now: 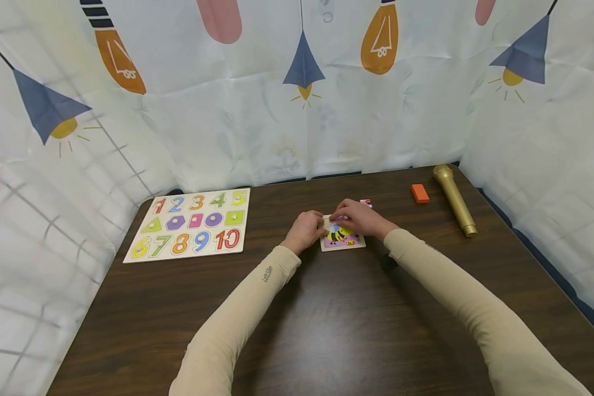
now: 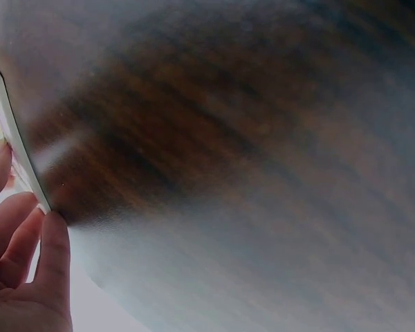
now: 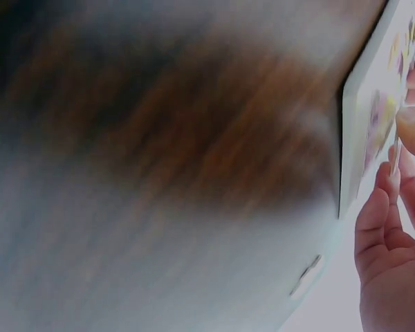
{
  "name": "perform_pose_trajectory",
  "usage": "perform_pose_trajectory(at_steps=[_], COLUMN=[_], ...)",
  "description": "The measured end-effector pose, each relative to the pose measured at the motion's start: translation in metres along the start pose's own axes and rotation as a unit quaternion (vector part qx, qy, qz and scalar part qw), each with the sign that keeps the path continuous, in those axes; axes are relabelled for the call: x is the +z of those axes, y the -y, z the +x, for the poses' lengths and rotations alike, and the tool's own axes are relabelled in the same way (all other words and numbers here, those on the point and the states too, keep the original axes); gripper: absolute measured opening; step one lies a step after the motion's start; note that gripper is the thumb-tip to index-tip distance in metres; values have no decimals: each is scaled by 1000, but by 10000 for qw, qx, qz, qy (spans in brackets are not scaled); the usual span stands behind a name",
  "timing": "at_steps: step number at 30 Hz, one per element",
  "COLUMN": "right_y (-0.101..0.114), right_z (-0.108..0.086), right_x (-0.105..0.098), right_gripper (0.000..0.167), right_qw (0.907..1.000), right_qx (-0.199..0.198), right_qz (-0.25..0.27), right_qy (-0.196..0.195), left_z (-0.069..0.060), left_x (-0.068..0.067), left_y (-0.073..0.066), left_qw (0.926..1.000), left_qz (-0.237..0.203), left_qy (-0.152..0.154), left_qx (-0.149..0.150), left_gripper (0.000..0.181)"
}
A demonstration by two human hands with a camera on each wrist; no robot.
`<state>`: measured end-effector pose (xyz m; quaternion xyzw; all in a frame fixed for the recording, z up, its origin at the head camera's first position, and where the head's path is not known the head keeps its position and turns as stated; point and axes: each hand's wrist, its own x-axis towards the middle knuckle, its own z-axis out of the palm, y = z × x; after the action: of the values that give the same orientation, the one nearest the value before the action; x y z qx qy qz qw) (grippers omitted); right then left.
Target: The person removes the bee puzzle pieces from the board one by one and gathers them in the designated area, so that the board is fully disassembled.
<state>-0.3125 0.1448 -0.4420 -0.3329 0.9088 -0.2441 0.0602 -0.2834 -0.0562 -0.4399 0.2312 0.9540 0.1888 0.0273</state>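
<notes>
Square, pale-edged puzzle board with a yellow-and-black bee (image 1: 344, 246) lies flat on the dark wood-grained table (image 1: 297, 341), the left hand (image 1: 304, 231) gripping its left edge and the right hand (image 1: 361, 217) pinching a thin flat piece (image 3: 395, 160) over its far part. Seating that piece well probably calls for a steady left grip, matched outlines and light, level pressure. Beyond, the beige left sleeve (image 1: 247, 300) seems to read "LetsSlim", and the white rectangular number board (image 1: 228, 199) shows 1 to 10.

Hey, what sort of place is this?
Probably an indoor play or filming corner: a lamp-print curtain hangs along the back and both sides of a wood-grain table, which bears a number puzzle board and a bee puzzle.
</notes>
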Motion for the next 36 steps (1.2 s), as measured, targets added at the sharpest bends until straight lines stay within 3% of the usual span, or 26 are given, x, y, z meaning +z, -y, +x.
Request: perform_pose_trajectory(at_steps=[6,17,28,36], right_y=[-16,-69,-89,-92], right_z=[-6,-28,-46,-46], right_x=[-13,-35,-41,-42], right_gripper=[24,26,25,24], right_qw=[9995,9869,9840,9873], right_qx=[233,1375,1519,1430], right_qz=[62,-161,-413,-165], right_qy=[-218,-833,-832,-670], left_z=[0,-2,-1,-2], left_x=[0,-1,-2,-1], left_y=[-1,-3,-3,-3], left_qw=[10000,9999,10000,9999], left_qz=[-26,-79,-24,-50], left_qy=[44,83,-9,33], left_qx=[-84,-110,-31,-93], left_gripper=[19,20,24,19])
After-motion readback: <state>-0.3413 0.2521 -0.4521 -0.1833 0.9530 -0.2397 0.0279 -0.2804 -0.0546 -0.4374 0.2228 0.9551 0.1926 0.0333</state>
